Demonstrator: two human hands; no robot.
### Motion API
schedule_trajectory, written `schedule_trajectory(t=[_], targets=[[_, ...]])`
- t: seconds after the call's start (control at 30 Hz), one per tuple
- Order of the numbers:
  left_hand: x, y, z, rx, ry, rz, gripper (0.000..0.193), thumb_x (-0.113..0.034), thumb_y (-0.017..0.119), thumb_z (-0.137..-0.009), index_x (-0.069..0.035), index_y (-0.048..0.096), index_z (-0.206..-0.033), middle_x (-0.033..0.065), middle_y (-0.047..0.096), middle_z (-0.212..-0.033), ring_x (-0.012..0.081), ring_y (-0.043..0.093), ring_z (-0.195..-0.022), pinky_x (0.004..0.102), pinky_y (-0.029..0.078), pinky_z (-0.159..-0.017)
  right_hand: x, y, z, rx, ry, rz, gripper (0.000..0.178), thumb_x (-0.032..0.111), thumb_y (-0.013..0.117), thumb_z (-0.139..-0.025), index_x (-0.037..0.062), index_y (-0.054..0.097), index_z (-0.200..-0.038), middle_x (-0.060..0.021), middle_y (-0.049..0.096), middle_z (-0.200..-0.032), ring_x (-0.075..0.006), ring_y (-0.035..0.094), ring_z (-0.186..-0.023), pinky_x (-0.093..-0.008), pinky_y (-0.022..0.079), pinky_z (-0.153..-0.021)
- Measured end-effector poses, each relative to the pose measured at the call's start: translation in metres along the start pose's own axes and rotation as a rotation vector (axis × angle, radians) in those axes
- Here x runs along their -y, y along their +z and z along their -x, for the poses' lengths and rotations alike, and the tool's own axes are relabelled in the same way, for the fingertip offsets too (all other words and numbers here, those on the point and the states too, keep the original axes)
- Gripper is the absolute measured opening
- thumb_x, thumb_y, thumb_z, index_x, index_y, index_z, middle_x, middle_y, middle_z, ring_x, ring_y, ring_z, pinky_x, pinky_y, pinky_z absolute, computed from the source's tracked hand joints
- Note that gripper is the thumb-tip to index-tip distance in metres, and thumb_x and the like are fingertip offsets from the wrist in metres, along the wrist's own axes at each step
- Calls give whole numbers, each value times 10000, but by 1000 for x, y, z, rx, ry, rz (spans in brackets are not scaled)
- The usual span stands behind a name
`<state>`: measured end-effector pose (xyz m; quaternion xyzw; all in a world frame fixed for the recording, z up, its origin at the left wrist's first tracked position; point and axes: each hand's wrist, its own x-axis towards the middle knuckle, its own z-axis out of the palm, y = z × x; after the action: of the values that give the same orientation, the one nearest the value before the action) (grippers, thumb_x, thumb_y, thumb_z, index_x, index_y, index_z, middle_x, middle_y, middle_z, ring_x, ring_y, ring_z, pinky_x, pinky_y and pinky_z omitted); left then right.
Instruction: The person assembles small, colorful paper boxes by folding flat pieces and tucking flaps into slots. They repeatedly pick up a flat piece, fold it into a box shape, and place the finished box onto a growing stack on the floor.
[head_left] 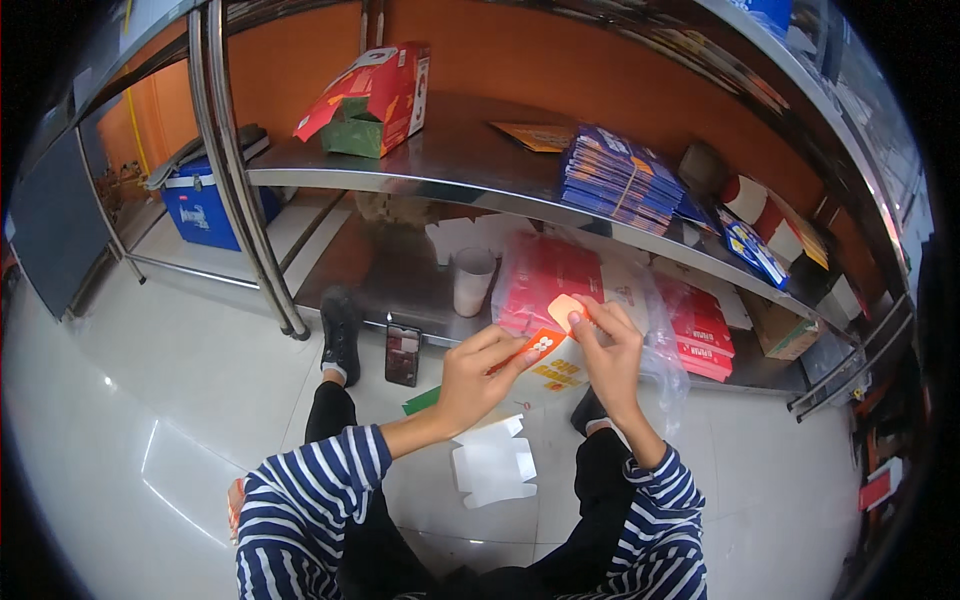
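Note:
Both hands are raised in front of me, closed on a printed cardboard carton (560, 376) with orange, white and yellow parts. My left hand (476, 378) pinches its orange edge between thumb and fingers. My right hand (612, 358) grips the top corner beside a pale orange rounded tab (566, 310). Below them is a white cardboard piece with flaps (494, 466); whether it joins the held carton I cannot tell. A green cardboard edge (422, 402) shows beside my left wrist.
A phone (402, 354) leans against the low steel shelf, near a cloudy cup (473, 282). Red flat packages in clear plastic (552, 274) and a red stack (704, 335) lie there. Above stand a red-and-green box (378, 102) and banded blue cartons (622, 182). A blue cooler (205, 205) sits left.

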<state>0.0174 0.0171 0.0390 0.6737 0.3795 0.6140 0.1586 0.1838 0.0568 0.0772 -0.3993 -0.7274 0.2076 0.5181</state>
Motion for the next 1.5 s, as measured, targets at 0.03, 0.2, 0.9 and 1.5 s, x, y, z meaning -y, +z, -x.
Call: schedule_trajectory(t=[0.03, 0.2, 0.9, 1.5], targets=[[3, 0, 0, -13, 32, -31, 180, -98, 674, -752, 26, 651, -880, 94, 590, -730, 171, 554, -577, 276, 440, -529, 2, 1, -2, -6, -4, 28, 211, 34, 589, -792, -58, 626, -978, -67, 563, -811, -98, 522, -704, -211, 437, -616], [6, -1, 4, -19, 66, -88, 138, -95, 693, -710, -9, 666, -815, 72, 593, -699, 192, 560, -566, 284, 438, -522, 11, -1, -1, 101, -17, 90, 199, 72, 612, -716, -53, 639, -869, -84, 551, -700, -136, 514, -653, -250, 400, -597], [6, -9, 6, 82, 577, -175, 120, -137, 709, -663, -84, 628, -734, 8, 601, -707, 143, 548, -577, 246, 411, -505, 46, -26, 13, 476, -307, 368, 142, 119, 653, -700, 66, 676, -829, -27, 500, -664, -173, 433, -694, -306, 288, -664], [3, -18, 12, 156, 686, -331, 107, -95, 634, -672, -59, 586, -760, 26, 570, -762, 137, 562, -663, 250, 434, -544, 53, -25, 13, 697, -352, 339, 165, 121, 631, -747, 57, 629, -899, -44, 535, -751, -195, 466, -762, -319, 294, -738]])
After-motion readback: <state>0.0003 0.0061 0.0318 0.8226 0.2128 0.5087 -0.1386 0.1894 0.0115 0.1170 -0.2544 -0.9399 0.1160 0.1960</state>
